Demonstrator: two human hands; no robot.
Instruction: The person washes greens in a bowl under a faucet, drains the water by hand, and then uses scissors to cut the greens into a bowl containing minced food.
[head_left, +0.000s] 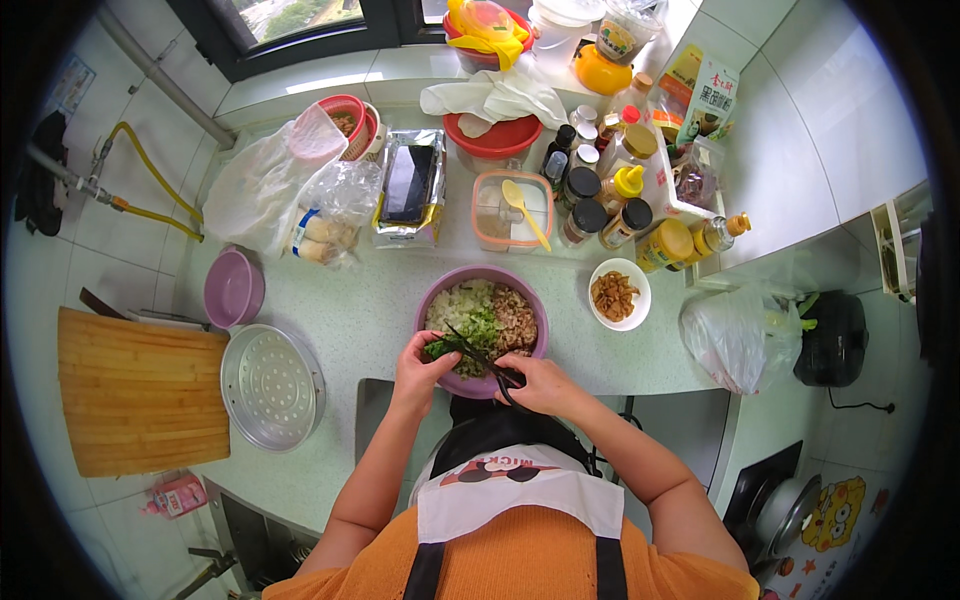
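Over the near left part of a purple bowl (543, 300), my left hand (421, 367) pinches a small bunch of dark green herbs (441, 346). Black-handled scissors (508, 376) are in my right hand (538, 381) at the bowl's near right rim, their dark blades pointing up and left across the herbs. Inside the bowl lie chopped white pieces (459, 301), chopped green bits (480, 327) and brown minced food (514, 319). The fingers of my right hand partly hide the scissor handles.
A white bowl of brown pieces (615, 295) sits to the right. Jars and bottles (589, 217) stand behind it. A clear container (492, 217) with a yellow spoon (525, 210) is beyond the purple bowl. At left are a perforated metal steamer tray (276, 386), a wooden cutting board (142, 394) and a small purple bowl (234, 289).
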